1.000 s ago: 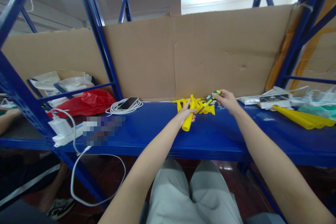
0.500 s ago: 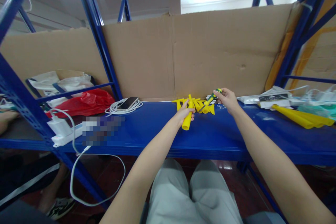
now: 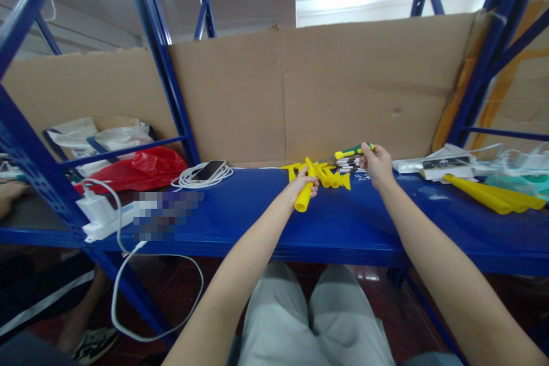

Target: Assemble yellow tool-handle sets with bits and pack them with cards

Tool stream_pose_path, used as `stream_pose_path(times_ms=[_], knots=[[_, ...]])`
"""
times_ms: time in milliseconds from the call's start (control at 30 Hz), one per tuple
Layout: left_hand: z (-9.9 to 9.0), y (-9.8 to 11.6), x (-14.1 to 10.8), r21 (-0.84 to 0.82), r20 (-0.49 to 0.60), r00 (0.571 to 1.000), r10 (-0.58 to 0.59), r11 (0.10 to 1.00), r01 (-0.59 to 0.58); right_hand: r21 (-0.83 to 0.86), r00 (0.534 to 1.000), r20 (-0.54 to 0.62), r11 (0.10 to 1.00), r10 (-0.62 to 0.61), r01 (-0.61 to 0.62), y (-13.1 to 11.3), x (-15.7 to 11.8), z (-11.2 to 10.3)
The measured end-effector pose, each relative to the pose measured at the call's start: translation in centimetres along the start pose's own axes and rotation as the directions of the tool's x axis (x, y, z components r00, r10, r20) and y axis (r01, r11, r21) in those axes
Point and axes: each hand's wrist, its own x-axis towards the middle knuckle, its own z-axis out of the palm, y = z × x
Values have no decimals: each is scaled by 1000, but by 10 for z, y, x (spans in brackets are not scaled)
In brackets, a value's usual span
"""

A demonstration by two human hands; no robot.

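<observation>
My left hand (image 3: 302,184) is closed around a yellow plastic tube (image 3: 303,199), whose open round end points toward me. In my right hand (image 3: 376,163) is a screwdriver (image 3: 350,151) with a green and yellow handle, held nearly level. Its shaft points left, toward the far end of the yellow tube; whether the tip touches it I cannot tell. Several yellow plastic pieces (image 3: 333,178) lie on the blue shelf just behind and right of my left hand. Black-and-white thin sticks (image 3: 348,164) lie in a pile beneath the screwdriver.
Long yellow cones (image 3: 491,194) and white packets (image 3: 448,166) lie at right. At left are a phone (image 3: 209,170) on a coiled white cable, a red plastic bag (image 3: 141,168) and a white power strip (image 3: 109,226). Cardboard (image 3: 231,97) stands along the back, between blue posts.
The screwdriver has swung from sloping down-left to nearly level, its shaft now at the tube's far end. My left hand and the tube have tilted slightly.
</observation>
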Motion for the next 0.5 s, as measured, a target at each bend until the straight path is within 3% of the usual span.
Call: stream_pose_path(times_ms=[500], knots=[[2,4,-4,-59,31,999,-44,997,45,18,998,10,998,56,-56,-4,-5,4]])
